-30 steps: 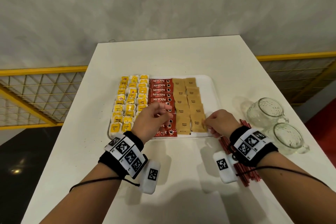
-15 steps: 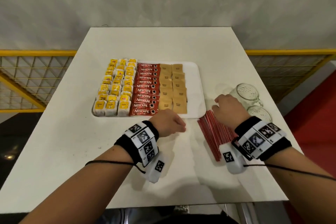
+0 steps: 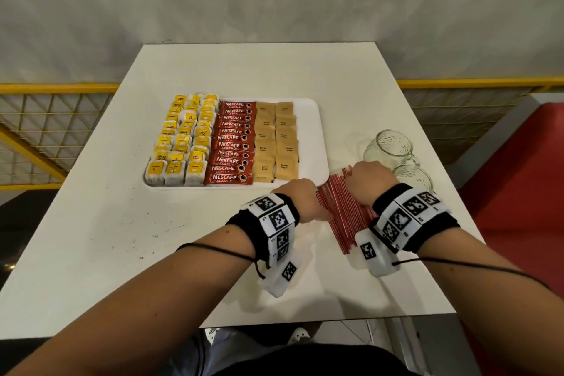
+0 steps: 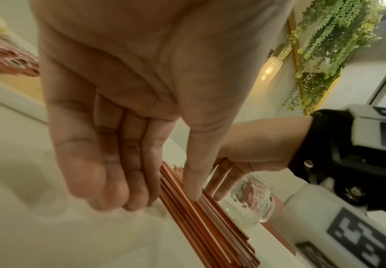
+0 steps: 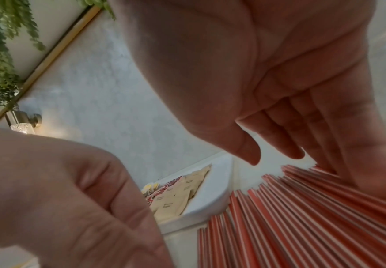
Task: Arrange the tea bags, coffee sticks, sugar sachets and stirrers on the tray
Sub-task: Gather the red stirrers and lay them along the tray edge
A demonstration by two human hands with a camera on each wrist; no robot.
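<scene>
My hands, left [image 3: 300,197] and right [image 3: 367,181], hold nothing, fingers straight, flanking the stirrers [image 3: 343,210] on the bench beside the tray [image 3: 311,131]. I should squeeze them into one even bundle before lifting.

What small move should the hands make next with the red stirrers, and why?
Probably close both hands, left hand and right hand, round the stirrers to bunch them. They lie fanned on the table beside the tray, whose right strip is bare.

Café or hotel pantry: sachet tray [image 3: 317,131], glass mugs [image 3: 390,146], hanging greenery [image 4: 329,36].
</scene>
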